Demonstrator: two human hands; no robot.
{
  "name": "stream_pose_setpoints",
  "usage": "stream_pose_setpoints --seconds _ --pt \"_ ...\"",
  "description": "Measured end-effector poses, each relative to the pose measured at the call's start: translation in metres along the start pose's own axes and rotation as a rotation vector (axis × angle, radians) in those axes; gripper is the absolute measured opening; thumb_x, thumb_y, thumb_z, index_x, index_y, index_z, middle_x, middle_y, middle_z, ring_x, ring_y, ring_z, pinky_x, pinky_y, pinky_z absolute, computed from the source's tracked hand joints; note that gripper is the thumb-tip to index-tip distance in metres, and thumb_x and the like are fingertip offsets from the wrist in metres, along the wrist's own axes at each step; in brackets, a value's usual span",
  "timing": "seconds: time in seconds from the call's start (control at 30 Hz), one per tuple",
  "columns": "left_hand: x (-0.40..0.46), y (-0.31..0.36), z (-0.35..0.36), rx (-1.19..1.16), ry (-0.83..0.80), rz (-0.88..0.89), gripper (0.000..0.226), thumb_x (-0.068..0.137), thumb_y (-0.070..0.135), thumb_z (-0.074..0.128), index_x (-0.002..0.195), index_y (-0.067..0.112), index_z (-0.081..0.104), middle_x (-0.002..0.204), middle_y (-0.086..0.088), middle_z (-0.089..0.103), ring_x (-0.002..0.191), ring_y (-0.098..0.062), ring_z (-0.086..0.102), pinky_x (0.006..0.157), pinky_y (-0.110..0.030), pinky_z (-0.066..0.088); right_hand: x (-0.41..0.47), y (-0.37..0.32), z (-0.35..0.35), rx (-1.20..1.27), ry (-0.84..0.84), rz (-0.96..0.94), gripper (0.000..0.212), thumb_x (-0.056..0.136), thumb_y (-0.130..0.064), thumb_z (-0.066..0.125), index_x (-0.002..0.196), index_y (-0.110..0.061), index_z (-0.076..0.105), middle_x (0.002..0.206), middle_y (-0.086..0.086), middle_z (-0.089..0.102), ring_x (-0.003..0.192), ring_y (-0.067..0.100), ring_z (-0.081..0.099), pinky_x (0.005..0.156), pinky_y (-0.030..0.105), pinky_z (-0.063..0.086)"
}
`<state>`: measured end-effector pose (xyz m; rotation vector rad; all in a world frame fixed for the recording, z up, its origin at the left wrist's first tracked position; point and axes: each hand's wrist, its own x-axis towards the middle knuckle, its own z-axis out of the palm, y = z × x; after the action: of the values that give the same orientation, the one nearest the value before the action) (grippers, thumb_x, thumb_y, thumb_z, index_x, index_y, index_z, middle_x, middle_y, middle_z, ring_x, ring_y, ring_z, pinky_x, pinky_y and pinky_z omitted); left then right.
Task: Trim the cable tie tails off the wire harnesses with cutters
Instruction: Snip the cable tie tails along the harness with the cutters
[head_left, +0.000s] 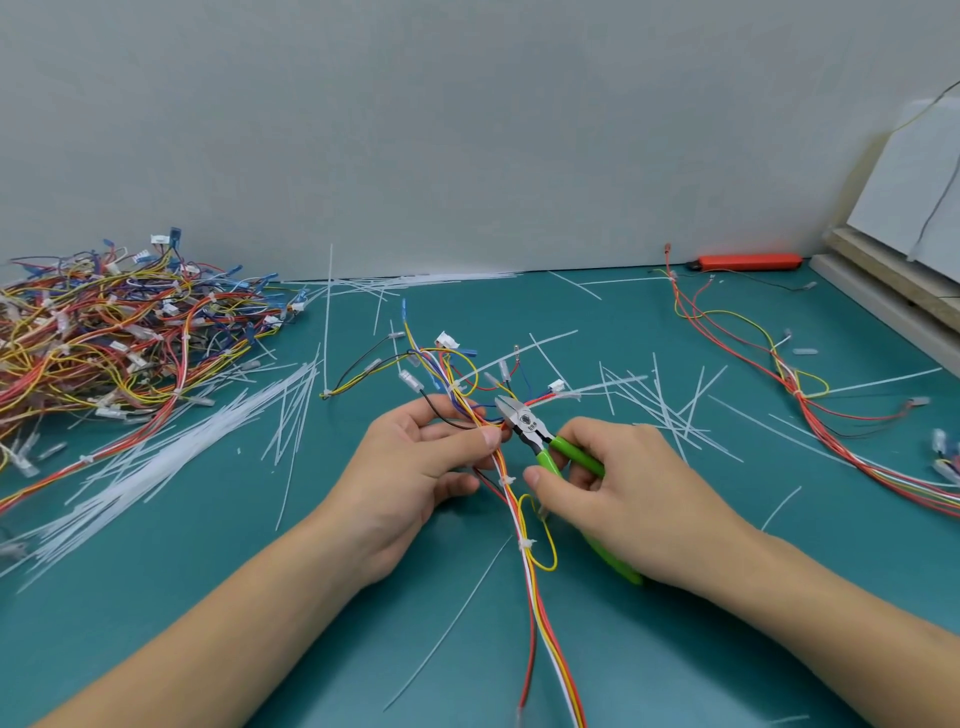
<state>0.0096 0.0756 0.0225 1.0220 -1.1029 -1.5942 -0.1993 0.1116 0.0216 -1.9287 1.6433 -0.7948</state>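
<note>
My left hand (421, 462) pinches a multicoloured wire harness (530, 561) between thumb and fingers at the middle of the green mat. My right hand (618, 493) grips green-handled cutters (535, 431). Their steel jaws point up and left and sit right beside my left thumb tip, against the bundle. White cable ties (508, 480) wrap the harness just below my left thumb and again lower down. The harness fans out into connectors beyond my hands and trails toward the near edge.
A big heap of harnesses (114, 332) fills the left. Cut white tie tails (171, 457) litter the mat (208, 597). Another harness (810, 395) lies at the right. An orange utility knife (748, 261) rests by the wall, boards (893, 291) at far right.
</note>
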Motion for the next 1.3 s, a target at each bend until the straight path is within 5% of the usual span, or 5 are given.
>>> stream_pose_setpoints --seconds 0.33,0.53,1.07,1.3 --pt "0.0003 -0.0005 -0.0004 0.005 -0.004 0.003 0.041 0.067 0.016 0.084 0.103 0.009 0.067 0.103 -0.017 0.077 0.068 -0.015 0.067 0.053 -0.020 0.051 0.0012 0.0003 -0.0014 -0.009 -0.036 -0.005 0.030 0.091 -0.052 0.066 0.079 -0.026 0.060 0.069 -0.005 0.067 0.051 0.008 0.046 0.051 0.024 0.040" --pt "-0.0001 -0.0008 -0.0007 0.004 -0.005 0.001 0.040 0.065 0.016 0.085 0.100 0.008 0.067 0.095 -0.016 0.077 0.066 -0.015 0.068 0.052 -0.020 0.051 -0.0018 -0.0034 -0.0002 0.020 -0.001 0.026 0.040 0.076 -0.068 0.070 0.079 -0.029 0.062 0.069 -0.011 0.069 0.057 0.007 0.059 0.060 0.034 0.053" --pt "-0.0009 0.0003 -0.0001 0.004 -0.010 -0.001 0.038 0.066 0.014 0.084 0.099 0.008 0.067 0.094 -0.017 0.077 0.065 -0.016 0.066 0.052 -0.020 0.051 -0.0020 -0.0034 -0.0009 0.018 -0.013 0.035 0.047 0.071 -0.076 0.063 0.081 -0.031 0.062 0.071 -0.012 0.069 0.061 0.008 0.061 0.063 0.039 0.056" --pt "0.0001 0.0001 -0.0005 0.006 -0.013 0.000 0.038 0.067 0.015 0.084 0.100 0.008 0.068 0.098 -0.016 0.077 0.065 -0.016 0.067 0.053 -0.020 0.051 -0.0008 -0.0011 0.0001 -0.006 -0.014 0.026 0.034 0.083 -0.063 0.066 0.081 -0.030 0.061 0.070 -0.012 0.068 0.056 0.005 0.055 0.056 0.026 0.046"
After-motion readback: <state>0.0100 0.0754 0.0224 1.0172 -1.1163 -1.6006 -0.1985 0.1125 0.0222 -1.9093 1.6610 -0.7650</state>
